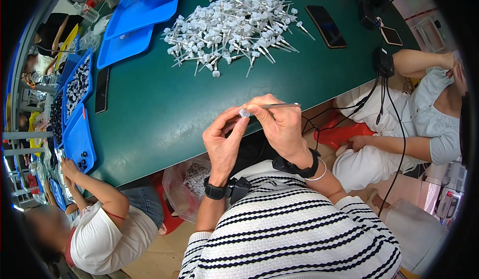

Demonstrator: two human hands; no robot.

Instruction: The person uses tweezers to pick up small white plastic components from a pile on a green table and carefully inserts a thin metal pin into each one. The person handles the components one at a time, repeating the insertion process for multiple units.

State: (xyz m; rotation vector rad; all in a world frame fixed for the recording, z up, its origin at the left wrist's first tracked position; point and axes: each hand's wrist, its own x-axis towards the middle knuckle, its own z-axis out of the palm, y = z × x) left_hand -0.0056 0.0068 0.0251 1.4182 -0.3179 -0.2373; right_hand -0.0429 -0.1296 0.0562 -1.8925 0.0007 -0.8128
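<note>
Above the near edge of the green table point(164, 124), my two hands meet. Between the thumb and forefinger of my left hand point(222, 142) sits a small white plastic part point(244, 113), pinched shut. My right hand point(282, 129) is closed around a slim metal tool point(282, 105); its shaft sticks out to the right past the fingers. Those right fingertips are at the white part, and the tool's working end is hidden by them. Farther back lies a large pile of white plastic parts with thin stems point(234, 24).
Blue trays point(142, 14) stand at the back left, with more trays of small dark parts point(78, 85) along the left edge. Phones lie left point(102, 90) and right point(325, 26). Cables point(391, 94) hang at right. People sit on both sides. A clear bin point(174, 191) stands below the table.
</note>
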